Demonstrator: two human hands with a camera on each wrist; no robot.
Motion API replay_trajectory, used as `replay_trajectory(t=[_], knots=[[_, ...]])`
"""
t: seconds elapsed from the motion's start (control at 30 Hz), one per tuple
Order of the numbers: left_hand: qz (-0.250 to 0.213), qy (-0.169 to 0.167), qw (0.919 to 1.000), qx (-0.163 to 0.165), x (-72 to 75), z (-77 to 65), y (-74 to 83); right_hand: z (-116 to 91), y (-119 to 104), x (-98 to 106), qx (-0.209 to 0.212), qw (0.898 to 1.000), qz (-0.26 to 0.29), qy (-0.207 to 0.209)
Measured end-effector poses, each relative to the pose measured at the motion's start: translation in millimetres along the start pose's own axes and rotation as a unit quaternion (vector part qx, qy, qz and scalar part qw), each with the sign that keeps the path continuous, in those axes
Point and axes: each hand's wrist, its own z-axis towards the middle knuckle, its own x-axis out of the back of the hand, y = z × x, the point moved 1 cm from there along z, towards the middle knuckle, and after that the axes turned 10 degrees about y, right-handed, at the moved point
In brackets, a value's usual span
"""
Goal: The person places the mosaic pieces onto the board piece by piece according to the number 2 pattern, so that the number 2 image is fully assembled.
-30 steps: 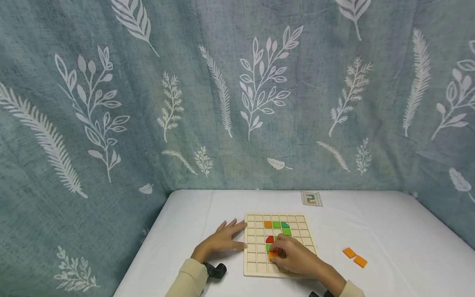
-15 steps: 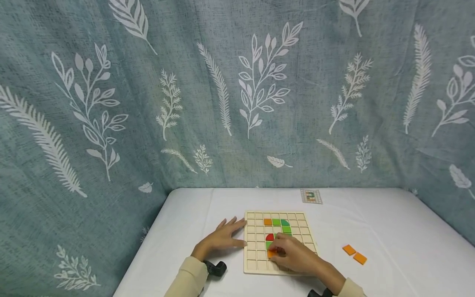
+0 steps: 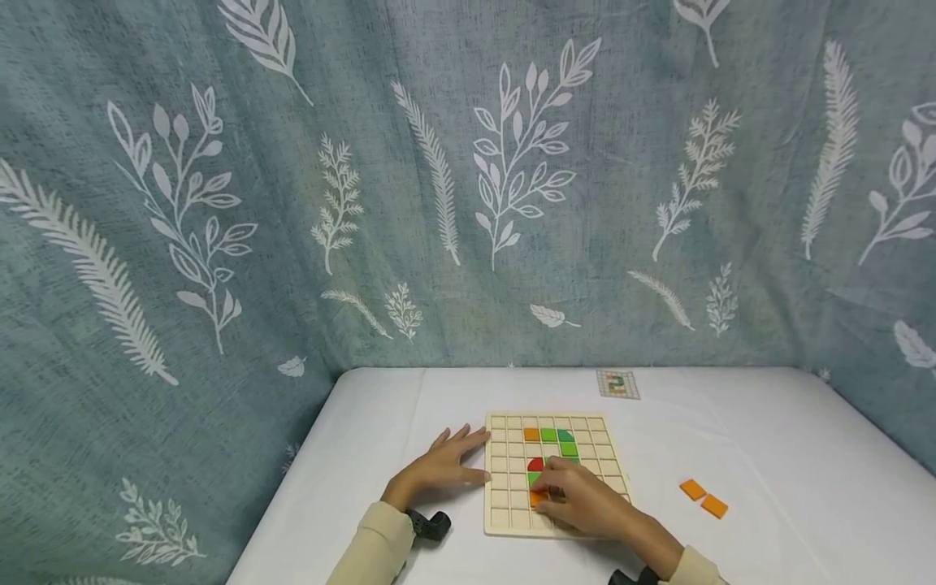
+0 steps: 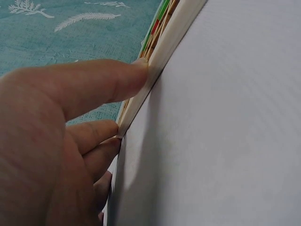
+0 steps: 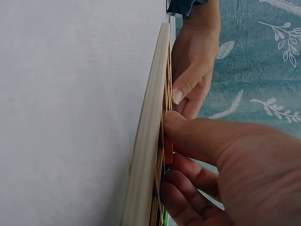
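A square wooden grid board point(image 3: 500, 519) lies on the white table. My left hand point(image 3: 440, 471) stretches its fingers along the board's left side, with thumb and fingertips against the edge in the left wrist view. Over the lower middle cells, my right hand point(image 3: 585, 502) pinches an orange square tile point(image 3: 538, 499) between thumb and fingers; this tile point(image 5: 169, 153) shows edge-on at the board's face in the right wrist view. Just beyond it are a green tile and a red rounded tile point(image 3: 536, 464). The right hand partly hides neighbouring cells.
An orange tile point(image 3: 531, 435), green tiles point(image 3: 549, 435) and a teal rounded tile point(image 3: 565, 435) sit in the far cells. Two loose orange tiles point(image 3: 714, 506) lie right of the board. A small card with a coloured grid pattern point(image 3: 617, 384) lies behind, near the curtain.
The head view has shifted slightly. Both hands keep nearly the same places on the board, and the right fingers stay on the orange tile.
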Motion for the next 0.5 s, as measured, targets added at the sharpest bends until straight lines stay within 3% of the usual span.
replay_trajectory(t=[0.5], knots=[[-0.002,-0.003,1.0000,-0.007,-0.2,-0.1,-1.6,-1.2,1.5,-0.9,-0.017,1.000,0.017,0.011]])
